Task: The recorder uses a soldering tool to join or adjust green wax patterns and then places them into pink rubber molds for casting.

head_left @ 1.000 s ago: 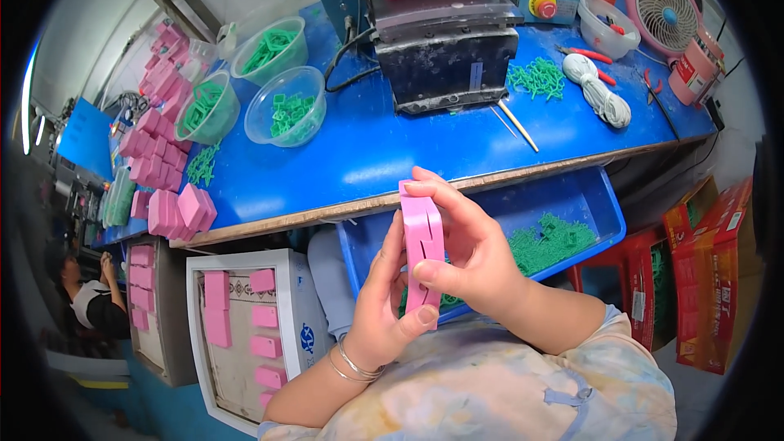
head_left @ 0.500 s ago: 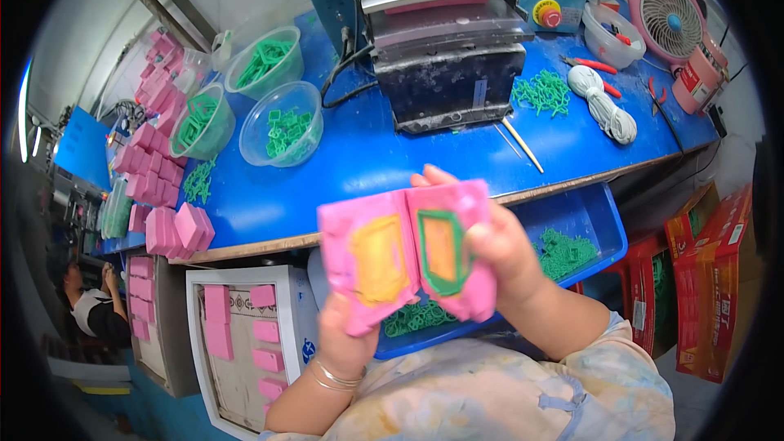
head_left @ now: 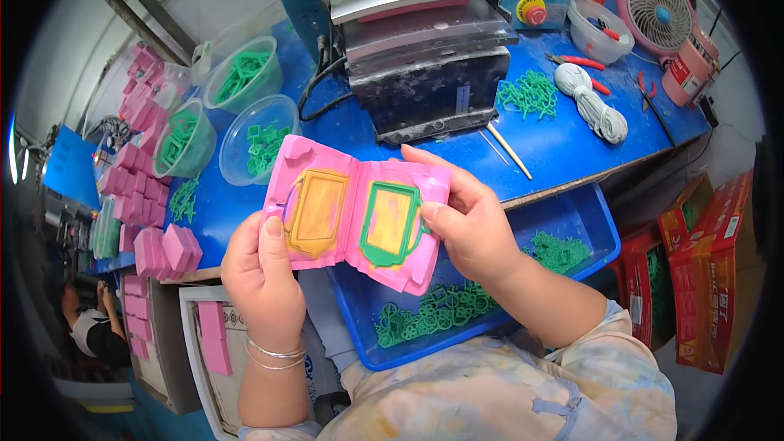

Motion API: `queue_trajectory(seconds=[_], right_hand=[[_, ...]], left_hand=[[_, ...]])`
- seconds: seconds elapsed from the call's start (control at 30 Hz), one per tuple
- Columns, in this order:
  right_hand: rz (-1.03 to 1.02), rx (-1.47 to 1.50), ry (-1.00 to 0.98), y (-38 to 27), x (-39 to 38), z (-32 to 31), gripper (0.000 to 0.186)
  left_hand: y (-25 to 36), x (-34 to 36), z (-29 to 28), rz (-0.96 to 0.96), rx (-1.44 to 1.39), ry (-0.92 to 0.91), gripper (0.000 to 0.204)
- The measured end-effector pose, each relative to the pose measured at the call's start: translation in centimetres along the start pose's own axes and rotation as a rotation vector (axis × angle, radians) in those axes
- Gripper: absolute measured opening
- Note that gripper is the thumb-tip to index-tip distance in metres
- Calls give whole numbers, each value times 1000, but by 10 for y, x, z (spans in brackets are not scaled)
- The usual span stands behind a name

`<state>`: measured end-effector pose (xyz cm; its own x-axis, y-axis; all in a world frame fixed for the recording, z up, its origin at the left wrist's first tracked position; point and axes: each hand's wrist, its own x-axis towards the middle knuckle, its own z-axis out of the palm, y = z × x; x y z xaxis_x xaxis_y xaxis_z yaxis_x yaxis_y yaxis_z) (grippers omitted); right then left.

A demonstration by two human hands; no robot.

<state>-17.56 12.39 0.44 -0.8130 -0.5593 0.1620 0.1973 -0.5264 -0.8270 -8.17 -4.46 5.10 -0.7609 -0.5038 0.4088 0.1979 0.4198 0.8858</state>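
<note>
A pink two-part mold (head_left: 349,233) is spread like a book above the bench edge, its inner faces toward me. My left hand (head_left: 265,273) grips the left half, thumb on the face near the yellow-stained cavity. On the other side, my right hand (head_left: 474,224) holds the right half, its thumb pressing at the rim beside a green frame-shaped piece (head_left: 387,257). That piece sits in the right half around a yellow-stained middle. Fingers behind the mold are mostly hidden.
Below the bench, a blue tray (head_left: 606,233) contains green pieces. A press machine (head_left: 437,90) stands at the back. Clear tubs (head_left: 233,165) and stacked pink molds (head_left: 151,253) are left; pliers (head_left: 581,61), a cord bundle (head_left: 592,102) and a pink fan (head_left: 653,4) are right.
The mold has tilted and moved up and left, its inner faces now showing more fully. My left hand has risen with it, and the view has shifted slightly.
</note>
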Motion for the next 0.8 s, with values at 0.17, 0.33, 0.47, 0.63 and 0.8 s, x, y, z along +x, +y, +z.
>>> queue_trajectory(seconds=[0.17,0.33,0.47,0.63,0.8], right_hand=[[150,55,-23,1,-6,-6,49],[57,-63,-93,5,-15,1,44],[80,122,-93,1,-17,7,31],[61,32,-53,-3,-28,5,30],[88,-214,-24,3,-42,-1,23]], left_hand=[[-8,-22,9,33,101,-8,18],[6,-43,23,244,311,-108,19],[10,-58,32,419,191,-144,28],[24,-39,23,378,250,-314,23],[33,-47,17,116,247,-363,17]])
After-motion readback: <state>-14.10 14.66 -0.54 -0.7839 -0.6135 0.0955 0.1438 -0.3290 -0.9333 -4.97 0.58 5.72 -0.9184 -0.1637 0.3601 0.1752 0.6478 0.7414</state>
